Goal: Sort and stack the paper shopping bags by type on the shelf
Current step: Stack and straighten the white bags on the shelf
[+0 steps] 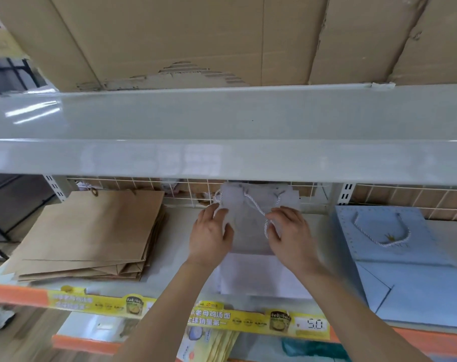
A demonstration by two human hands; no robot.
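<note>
Pressing a small white paper bag flat onto the white pile in the middle of the shelf, the left hand and right hand rest on its side edges, fingers spread rather than clamped. The bag looks light, thin and easily creased; its edges, not the twisted cord handle, seem the safest hold. Brown bags lie stacked left, pale blue bags right, against a wire grid.

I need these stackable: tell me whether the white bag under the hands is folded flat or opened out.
Folded flat: the white bag lies on the white stack, handle cord draped across it.
</note>
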